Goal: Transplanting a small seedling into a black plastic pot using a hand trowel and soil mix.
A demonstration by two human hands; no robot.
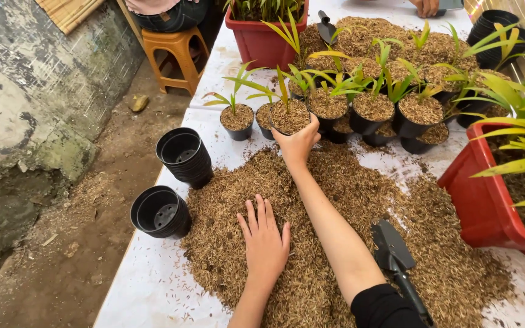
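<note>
The right hand point(298, 144) reaches far forward, arm nearly straight, and grasps a small black pot point(290, 118) filled with husk and holding one young green seedling; the fingers wrap its near side from below. The pot sits at the near end of a row of filled pots point(372, 112) toward the far part of the table point(153, 285), touching or just beside a neighbouring pot. The left hand point(265, 240) lies flat, fingers spread and holding nothing, palm down on the mound of loose husk point(335, 200) that covers the middle of the table.

The risk I judge likeliest is a tip — the pot is held only from one side at full reach, so a tilt could spill husk or bend the seedling against its neighbours. A nudge could also knock the adjoining pot over.

A black trowel point(394, 252) rests on the husk near the right forearm — an elbow could catch it. Stacked empty black pots point(185, 155) lie on their sides at the table's left edge, where they could roll off. A red planter point(487, 200) stands at the right edge.
</note>
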